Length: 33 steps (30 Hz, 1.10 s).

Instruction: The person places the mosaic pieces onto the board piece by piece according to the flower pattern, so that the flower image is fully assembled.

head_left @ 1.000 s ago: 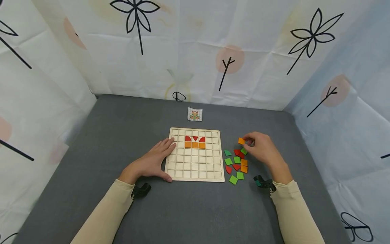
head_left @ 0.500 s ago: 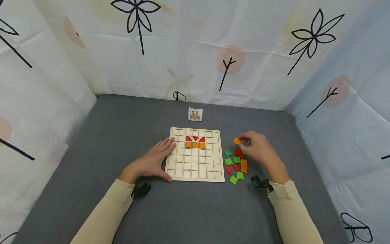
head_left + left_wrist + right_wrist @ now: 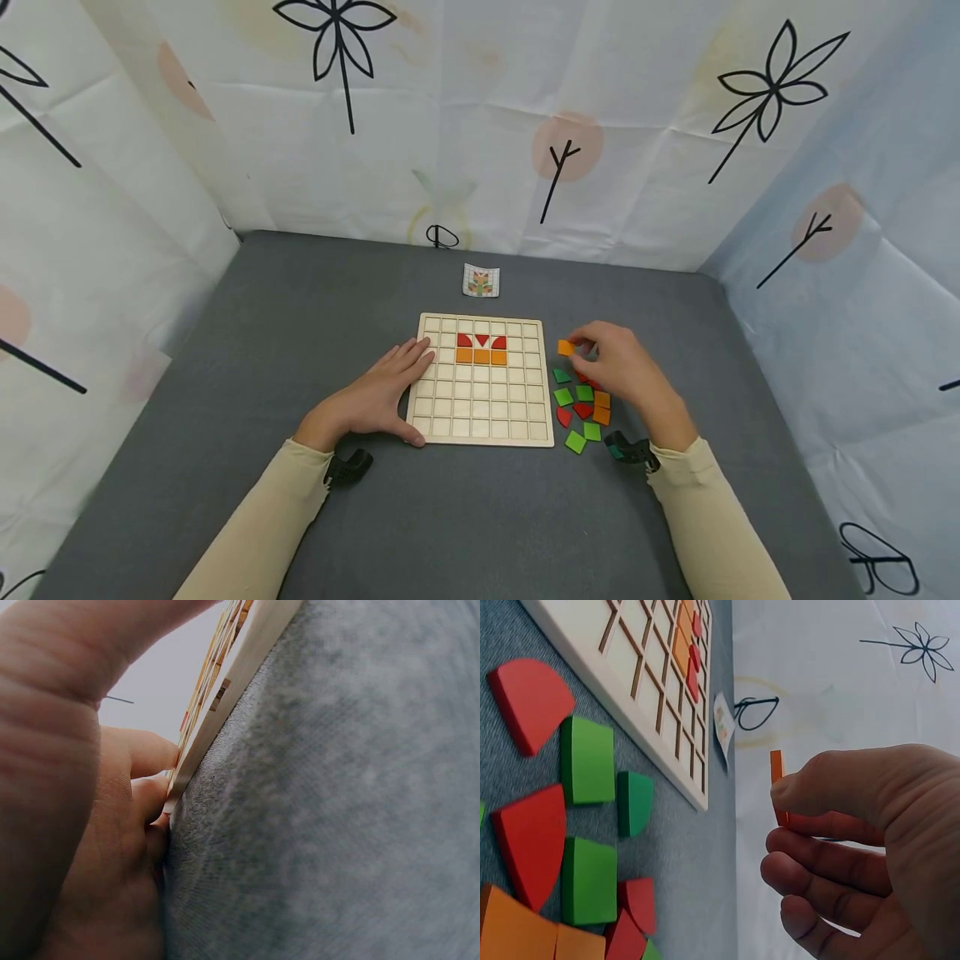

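Right hand (image 3: 628,373) pinching orange tile (image 3: 565,347), right of frame centre; left hand (image 3: 371,400) spread at left edge of grid board (image 3: 480,409). Tile probably light, stiff, smooth; best pinched near one edge

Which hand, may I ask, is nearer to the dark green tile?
Right: the right hand is just right of the dark green tile; the left hand is across the gridded board from it.

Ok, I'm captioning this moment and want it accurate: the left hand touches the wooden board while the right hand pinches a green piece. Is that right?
Only the colour is wrong: the right hand pinches an orange piece, as the right wrist view shows. The left hand does touch the wooden board.
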Tool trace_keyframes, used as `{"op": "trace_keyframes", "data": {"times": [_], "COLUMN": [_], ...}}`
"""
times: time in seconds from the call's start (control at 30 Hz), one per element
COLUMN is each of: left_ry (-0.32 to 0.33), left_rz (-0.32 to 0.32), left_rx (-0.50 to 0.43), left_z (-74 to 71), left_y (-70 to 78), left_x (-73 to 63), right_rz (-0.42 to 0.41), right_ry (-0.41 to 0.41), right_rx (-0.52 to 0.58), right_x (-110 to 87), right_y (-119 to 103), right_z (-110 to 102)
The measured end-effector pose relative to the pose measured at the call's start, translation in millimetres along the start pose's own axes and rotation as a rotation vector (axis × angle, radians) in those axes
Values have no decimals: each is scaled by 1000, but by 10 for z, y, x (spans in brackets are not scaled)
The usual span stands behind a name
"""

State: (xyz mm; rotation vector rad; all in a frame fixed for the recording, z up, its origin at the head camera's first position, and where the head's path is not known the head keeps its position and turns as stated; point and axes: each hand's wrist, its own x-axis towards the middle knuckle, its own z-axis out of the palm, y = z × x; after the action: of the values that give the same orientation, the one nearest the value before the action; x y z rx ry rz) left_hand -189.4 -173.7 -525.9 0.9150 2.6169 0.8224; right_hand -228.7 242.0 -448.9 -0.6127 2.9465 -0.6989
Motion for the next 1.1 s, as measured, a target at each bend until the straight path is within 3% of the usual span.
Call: {"op": "trace_keyframes", "data": {"times": [0.3, 1.1], "left_ry": [-2, 5], "left_rz": [0, 7], "left_rx": [0, -9], "left_z": [-3, 15], "left_y": [-3, -21], "left_x": [12, 5], "right_rz": [-84, -199], "right_ry": [-3, -37], "right_rx": [-13, -19], "right_x": [81, 265], "right_y": [-168, -558], "right_z": [73, 305]}}
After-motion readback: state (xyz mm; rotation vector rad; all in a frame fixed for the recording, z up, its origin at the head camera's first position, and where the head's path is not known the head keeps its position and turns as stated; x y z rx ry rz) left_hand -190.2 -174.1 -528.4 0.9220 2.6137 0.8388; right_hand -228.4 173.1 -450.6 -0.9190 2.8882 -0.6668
